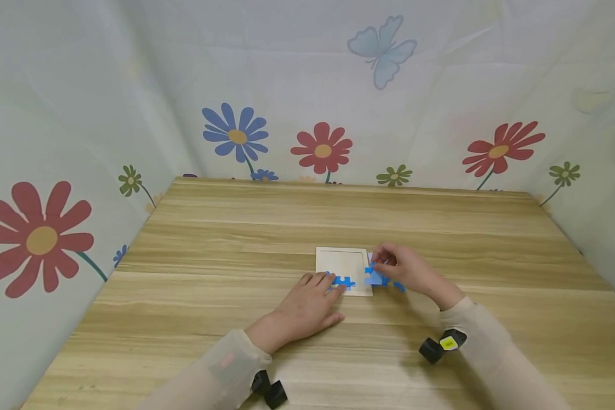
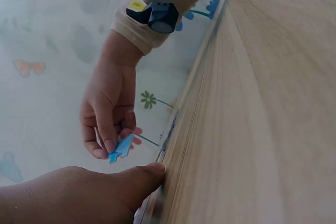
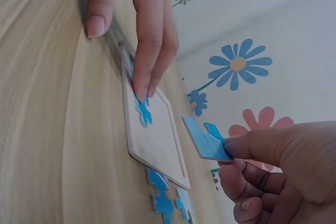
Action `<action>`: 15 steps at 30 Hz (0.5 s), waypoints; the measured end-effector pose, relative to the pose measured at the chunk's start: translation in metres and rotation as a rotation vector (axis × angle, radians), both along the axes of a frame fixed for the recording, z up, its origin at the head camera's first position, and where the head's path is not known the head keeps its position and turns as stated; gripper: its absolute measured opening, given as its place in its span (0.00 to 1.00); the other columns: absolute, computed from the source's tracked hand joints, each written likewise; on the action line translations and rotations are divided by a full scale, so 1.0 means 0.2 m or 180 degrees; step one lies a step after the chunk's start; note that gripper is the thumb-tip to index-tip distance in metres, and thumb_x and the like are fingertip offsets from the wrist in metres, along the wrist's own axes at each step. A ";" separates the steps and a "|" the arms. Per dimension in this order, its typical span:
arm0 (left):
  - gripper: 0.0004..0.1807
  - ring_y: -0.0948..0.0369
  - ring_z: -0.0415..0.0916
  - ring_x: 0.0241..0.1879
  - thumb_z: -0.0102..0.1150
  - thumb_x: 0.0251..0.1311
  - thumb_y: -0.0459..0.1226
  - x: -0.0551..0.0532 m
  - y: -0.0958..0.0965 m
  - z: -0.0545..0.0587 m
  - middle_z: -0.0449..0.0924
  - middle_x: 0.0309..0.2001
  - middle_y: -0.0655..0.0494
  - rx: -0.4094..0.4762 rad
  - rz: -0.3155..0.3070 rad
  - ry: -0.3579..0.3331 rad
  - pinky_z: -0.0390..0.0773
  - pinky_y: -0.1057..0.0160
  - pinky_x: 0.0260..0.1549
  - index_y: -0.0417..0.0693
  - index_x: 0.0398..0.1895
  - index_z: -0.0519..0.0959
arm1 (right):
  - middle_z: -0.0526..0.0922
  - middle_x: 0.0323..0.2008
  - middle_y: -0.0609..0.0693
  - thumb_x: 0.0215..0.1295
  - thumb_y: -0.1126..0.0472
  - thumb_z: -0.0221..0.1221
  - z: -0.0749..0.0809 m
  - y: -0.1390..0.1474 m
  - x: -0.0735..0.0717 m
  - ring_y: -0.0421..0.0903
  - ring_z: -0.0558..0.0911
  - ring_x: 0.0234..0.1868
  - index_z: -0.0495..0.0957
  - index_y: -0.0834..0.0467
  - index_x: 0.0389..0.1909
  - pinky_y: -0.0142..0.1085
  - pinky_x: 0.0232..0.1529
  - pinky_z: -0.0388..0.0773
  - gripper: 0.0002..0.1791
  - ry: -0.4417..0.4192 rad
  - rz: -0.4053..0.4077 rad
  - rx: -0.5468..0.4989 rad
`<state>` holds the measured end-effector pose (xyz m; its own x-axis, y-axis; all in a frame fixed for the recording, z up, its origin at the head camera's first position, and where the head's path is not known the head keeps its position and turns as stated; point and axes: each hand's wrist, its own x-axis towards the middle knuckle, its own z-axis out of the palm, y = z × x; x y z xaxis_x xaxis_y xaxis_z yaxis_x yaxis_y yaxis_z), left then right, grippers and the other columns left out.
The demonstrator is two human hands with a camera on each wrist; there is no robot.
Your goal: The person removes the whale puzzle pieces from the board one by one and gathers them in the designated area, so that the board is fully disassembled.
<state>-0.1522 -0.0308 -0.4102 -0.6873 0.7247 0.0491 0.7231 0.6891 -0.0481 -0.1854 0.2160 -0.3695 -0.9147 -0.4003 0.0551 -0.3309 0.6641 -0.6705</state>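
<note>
A pale square puzzle board (image 1: 340,263) with a raised border lies on the table. My left hand (image 1: 304,304) rests over its near left part, fingertips touching blue puzzle pieces (image 1: 344,281) along the near side. In the right wrist view those fingers (image 3: 149,40) are extended downward and partly cover the pieces. Above the board's right edge, my right hand (image 1: 407,270) pinches a light blue puzzle piece (image 3: 202,139) between thumb and fingers. The left wrist view shows this held piece (image 2: 123,146) raised off the table and tilted.
Loose blue puzzle pieces (image 3: 163,198) lie just beyond the board's right edge, partly under my right hand in the head view. The wood-grain table (image 1: 225,228) extends around the board. A flower-printed curtain (image 1: 297,68) hangs behind and at the sides.
</note>
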 end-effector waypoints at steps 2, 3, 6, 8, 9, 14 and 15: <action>0.32 0.53 0.64 0.67 0.46 0.66 0.60 0.00 0.00 0.00 0.68 0.67 0.49 -0.0006 0.0003 -0.0005 0.67 0.51 0.64 0.55 0.67 0.69 | 0.79 0.31 0.52 0.63 0.67 0.59 0.01 0.02 0.00 0.41 0.73 0.29 0.76 0.62 0.35 0.28 0.30 0.71 0.02 -0.0041 -0.0007 -0.0007; 0.32 0.53 0.64 0.67 0.46 0.66 0.60 0.00 0.00 0.00 0.68 0.67 0.49 -0.0012 0.0005 0.0000 0.67 0.51 0.64 0.55 0.67 0.69 | 0.79 0.31 0.52 0.63 0.68 0.59 0.01 0.02 0.01 0.41 0.73 0.29 0.76 0.62 0.35 0.28 0.30 0.71 0.02 -0.0047 -0.0004 -0.0012; 0.32 0.53 0.64 0.67 0.46 0.66 0.60 0.00 0.00 0.00 0.68 0.67 0.49 -0.0024 0.0009 0.0011 0.67 0.51 0.64 0.55 0.67 0.69 | 0.79 0.30 0.52 0.63 0.68 0.59 0.03 0.05 0.01 0.40 0.72 0.28 0.76 0.62 0.35 0.28 0.30 0.71 0.02 -0.0043 -0.0014 0.0010; 0.32 0.53 0.64 0.67 0.46 0.66 0.60 0.00 0.00 0.00 0.68 0.67 0.50 -0.0026 0.0008 0.0013 0.67 0.51 0.64 0.55 0.67 0.69 | 0.79 0.30 0.52 0.63 0.68 0.59 0.04 0.07 0.02 0.40 0.72 0.28 0.76 0.62 0.35 0.28 0.29 0.71 0.02 -0.0028 -0.0002 0.0013; 0.32 0.53 0.64 0.67 0.46 0.66 0.60 0.00 0.00 0.01 0.68 0.67 0.50 -0.0024 0.0006 0.0014 0.67 0.51 0.64 0.55 0.67 0.69 | 0.79 0.30 0.51 0.63 0.68 0.59 0.04 0.07 0.02 0.39 0.72 0.28 0.76 0.62 0.35 0.28 0.29 0.70 0.02 -0.0013 0.0000 0.0020; 0.32 0.54 0.64 0.67 0.46 0.66 0.60 0.00 -0.01 0.01 0.68 0.67 0.50 -0.0020 -0.0011 0.0023 0.67 0.52 0.64 0.55 0.67 0.69 | 0.78 0.30 0.51 0.63 0.68 0.60 0.05 0.11 0.05 0.38 0.70 0.27 0.76 0.61 0.35 0.28 0.27 0.69 0.02 -0.0051 -0.0018 0.0030; 0.32 0.54 0.64 0.67 0.46 0.66 0.60 0.00 -0.01 0.00 0.68 0.67 0.50 -0.0018 -0.0014 0.0029 0.67 0.52 0.64 0.55 0.67 0.69 | 0.78 0.30 0.51 0.63 0.67 0.60 0.05 0.12 0.05 0.38 0.70 0.27 0.76 0.61 0.35 0.28 0.27 0.69 0.02 -0.0062 -0.0020 0.0027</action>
<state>-0.1521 -0.0322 -0.4093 -0.6837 0.7280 0.0514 0.7256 0.6856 -0.0586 -0.1746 0.2405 -0.3594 -0.9181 -0.3948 0.0339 -0.3137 0.6717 -0.6711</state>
